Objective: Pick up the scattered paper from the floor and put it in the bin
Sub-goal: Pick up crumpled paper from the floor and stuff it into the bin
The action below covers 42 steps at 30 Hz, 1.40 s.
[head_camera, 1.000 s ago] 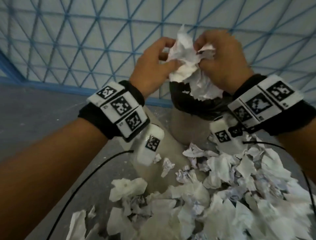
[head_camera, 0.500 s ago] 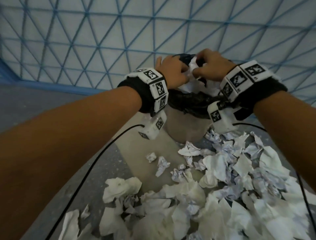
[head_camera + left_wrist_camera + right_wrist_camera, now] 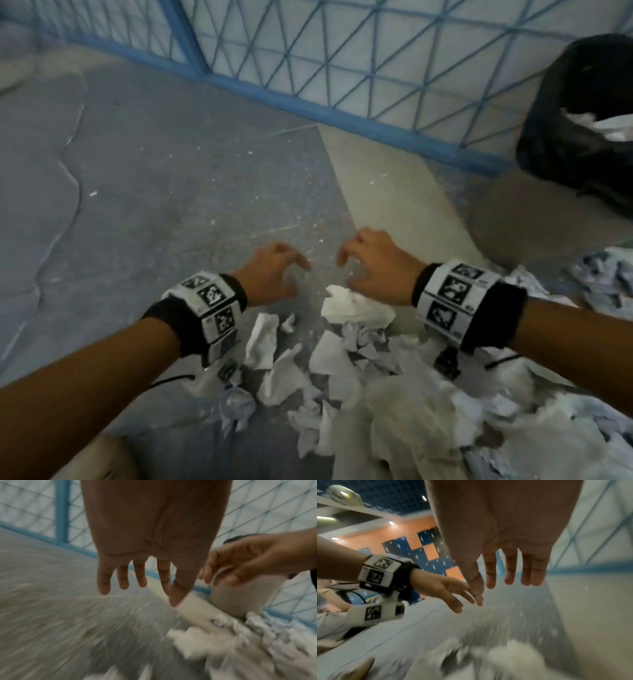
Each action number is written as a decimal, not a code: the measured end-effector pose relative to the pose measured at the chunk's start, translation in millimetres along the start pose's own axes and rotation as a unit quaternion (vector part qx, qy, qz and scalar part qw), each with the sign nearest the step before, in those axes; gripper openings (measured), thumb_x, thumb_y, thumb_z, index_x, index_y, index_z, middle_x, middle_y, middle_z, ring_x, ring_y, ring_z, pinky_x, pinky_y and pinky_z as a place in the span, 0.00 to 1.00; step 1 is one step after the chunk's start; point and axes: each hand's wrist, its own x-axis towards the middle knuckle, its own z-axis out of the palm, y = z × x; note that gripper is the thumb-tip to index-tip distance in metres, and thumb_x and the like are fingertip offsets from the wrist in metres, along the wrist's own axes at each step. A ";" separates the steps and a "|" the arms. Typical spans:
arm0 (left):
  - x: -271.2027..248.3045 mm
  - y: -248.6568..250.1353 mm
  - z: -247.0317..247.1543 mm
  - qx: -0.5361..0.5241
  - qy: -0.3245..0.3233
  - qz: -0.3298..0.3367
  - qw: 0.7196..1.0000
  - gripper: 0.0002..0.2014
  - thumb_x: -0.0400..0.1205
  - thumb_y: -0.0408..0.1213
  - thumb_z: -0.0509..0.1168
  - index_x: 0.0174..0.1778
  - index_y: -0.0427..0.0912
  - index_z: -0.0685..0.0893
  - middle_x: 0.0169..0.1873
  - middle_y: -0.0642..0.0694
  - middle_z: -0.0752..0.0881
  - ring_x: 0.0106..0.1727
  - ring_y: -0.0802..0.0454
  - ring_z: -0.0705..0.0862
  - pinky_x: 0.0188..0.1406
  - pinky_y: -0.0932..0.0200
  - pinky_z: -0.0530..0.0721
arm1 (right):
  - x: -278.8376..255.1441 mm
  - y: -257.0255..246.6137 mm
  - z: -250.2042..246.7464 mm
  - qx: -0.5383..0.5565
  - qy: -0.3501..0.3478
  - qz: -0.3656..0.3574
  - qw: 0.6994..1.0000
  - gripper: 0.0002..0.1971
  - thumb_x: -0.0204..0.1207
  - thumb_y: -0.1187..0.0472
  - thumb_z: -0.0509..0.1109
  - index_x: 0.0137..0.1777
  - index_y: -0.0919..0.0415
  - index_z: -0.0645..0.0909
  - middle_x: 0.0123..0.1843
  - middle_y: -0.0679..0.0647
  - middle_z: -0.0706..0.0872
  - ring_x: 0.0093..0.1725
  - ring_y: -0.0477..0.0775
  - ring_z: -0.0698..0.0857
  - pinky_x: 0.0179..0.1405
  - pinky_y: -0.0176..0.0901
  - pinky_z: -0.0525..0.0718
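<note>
1. Left hand (image 3: 274, 270) and right hand (image 3: 373, 270) hovered empty, fingers (image 3: 122, 577) loosely spread, ready to scoop.
2. Crumpled white paper scraps (image 3: 356, 308) lay on grey floor (image 3: 171, 171), just near of both hands.
3. Black-lined bin (image 3: 582, 137) stood far right.

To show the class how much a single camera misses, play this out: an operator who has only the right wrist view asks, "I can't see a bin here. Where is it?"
Observer: In the head view the bin stands off to the right of the right hand, against the blue mesh fence.
Operator: Is anything in it?
Observer: Yes, white paper shows inside its black liner.
Operator: My paper is just a blur. Where is it thickest?
Observer: The pile lies below and to the right of both wrists. The left hand is over mostly bare floor.
</note>
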 end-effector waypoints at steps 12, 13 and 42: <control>-56.8 -31.3 101.2 0.053 -0.031 -0.018 0.998 0.28 0.78 0.44 0.66 0.74 0.55 0.66 0.76 0.45 0.63 0.75 0.41 0.63 0.72 0.46 0.71 | 23.3 -2.8 100.7 -0.101 -0.146 -0.046 0.983 0.18 0.80 0.66 0.59 0.69 0.57 0.71 0.79 0.63 0.60 0.74 0.67 0.64 0.71 0.57 0.72; -53.4 -32.6 101.4 0.046 -0.021 -0.011 0.999 0.22 0.79 0.40 0.64 0.70 0.51 0.72 0.73 0.44 0.68 0.73 0.41 0.68 0.70 0.49 0.73 | 25.9 -1.0 97.5 -0.078 -0.130 -0.057 0.987 0.15 0.81 0.65 0.58 0.67 0.60 0.73 0.74 0.64 0.66 0.71 0.66 0.69 0.70 0.55 0.72; -108.8 -92.6 95.5 -0.150 0.074 -0.055 0.984 0.10 0.75 0.27 0.59 0.47 0.30 0.83 0.46 0.39 0.81 0.50 0.43 0.82 0.44 0.78 0.70 | 34.1 -8.3 106.8 -0.159 -0.084 -0.302 0.936 0.07 0.66 0.72 0.66 0.43 0.64 0.80 0.46 0.64 0.86 0.43 0.67 0.84 0.46 0.52 0.77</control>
